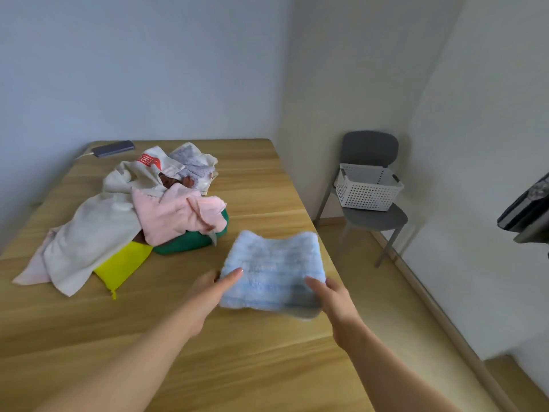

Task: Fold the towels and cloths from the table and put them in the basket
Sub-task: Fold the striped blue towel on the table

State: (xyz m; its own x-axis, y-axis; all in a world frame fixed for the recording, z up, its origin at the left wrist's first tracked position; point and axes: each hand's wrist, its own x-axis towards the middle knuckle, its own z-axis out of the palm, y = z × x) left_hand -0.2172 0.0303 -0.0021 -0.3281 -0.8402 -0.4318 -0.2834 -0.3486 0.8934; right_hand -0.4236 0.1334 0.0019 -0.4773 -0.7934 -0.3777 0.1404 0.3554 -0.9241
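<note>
As left hand (208,288) and right hand (332,295) grip a towel (273,266), red print (148,160) blurs.

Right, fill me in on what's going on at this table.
A person holds a light blue towel over the table, the left hand and right hand each gripping a side. A heap of unfolded cloths lies to its left. The white basket sits on a grey chair to the right.

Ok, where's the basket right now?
In the head view, the basket sits on the grey chair in the room's corner, to the right of the table and beyond the blue cloth.
</note>
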